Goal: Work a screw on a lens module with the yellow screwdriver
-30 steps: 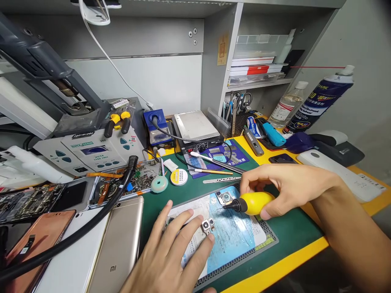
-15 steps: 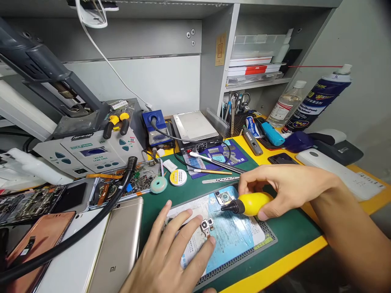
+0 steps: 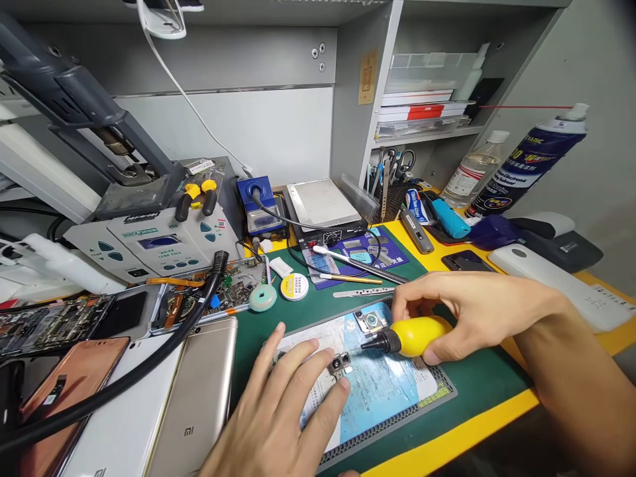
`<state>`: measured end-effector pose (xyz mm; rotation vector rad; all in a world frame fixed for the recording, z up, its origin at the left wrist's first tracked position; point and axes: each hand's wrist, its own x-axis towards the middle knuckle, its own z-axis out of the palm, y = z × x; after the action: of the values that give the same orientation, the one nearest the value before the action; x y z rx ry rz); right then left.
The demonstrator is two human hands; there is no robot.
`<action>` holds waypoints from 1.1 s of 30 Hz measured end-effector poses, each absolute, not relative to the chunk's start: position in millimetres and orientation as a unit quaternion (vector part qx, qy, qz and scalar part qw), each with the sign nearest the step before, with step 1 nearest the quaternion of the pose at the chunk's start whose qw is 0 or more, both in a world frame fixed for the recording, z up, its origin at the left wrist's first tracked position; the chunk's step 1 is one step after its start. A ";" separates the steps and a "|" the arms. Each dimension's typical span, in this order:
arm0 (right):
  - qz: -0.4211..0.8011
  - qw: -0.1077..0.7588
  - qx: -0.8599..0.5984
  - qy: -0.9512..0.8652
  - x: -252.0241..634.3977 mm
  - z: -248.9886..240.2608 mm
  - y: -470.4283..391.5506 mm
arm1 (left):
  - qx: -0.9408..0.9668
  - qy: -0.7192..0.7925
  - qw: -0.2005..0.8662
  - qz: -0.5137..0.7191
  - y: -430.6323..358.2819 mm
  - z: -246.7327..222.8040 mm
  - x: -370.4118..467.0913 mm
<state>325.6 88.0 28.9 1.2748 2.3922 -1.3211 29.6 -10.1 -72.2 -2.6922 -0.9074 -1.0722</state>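
In the head view my right hand (image 3: pixel 467 315) grips a yellow air blower bulb (image 3: pixel 420 335), its black nozzle pointing left above the work mat. The nozzle tip is close to a small dual phone camera module (image 3: pixel 340 363) lying on the mat's blue and white surface (image 3: pixel 377 391). My left hand (image 3: pixel 293 411) rests with fingers spread at the mat's left side. Its index finger and thumb are on either side of the camera module; whether they touch it I cannot tell. A second camera module (image 3: pixel 370 320) lies behind the nozzle.
Metal tweezers (image 3: pixel 362 291), a round tin (image 3: pixel 294 287) and a brush sit behind the mat. To the left are several phones (image 3: pixel 199 391), a black hose (image 3: pixel 149 377) and a hot-air station (image 3: pixel 154 245). At the right stand a spray can (image 3: pixel 529 165) and a clear bottle (image 3: pixel 474 169).
The whole view has shifted slightly, so things sit a little further right. The camera module between my left fingers looks slightly turned. Both hands keep nearly the same pose.
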 end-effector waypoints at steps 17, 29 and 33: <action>-0.403 0.071 0.435 0.802 323.1 27.2 85.5 | -0.904 -0.313 0.037 -0.289 -13.3 -61.1 27.5; -0.378 0.042 0.424 0.822 323.1 25.0 84.1 | -0.905 -0.308 0.032 -0.292 -11.7 -66.4 28.6; -0.369 0.041 0.430 0.823 322.4 25.1 82.9 | -0.903 -0.305 0.034 -0.300 -12.6 -59.4 26.3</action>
<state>322.4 82.9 25.1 1.3164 2.5195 -1.1314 26.3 -12.6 -59.4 -2.7775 -0.9378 -0.9231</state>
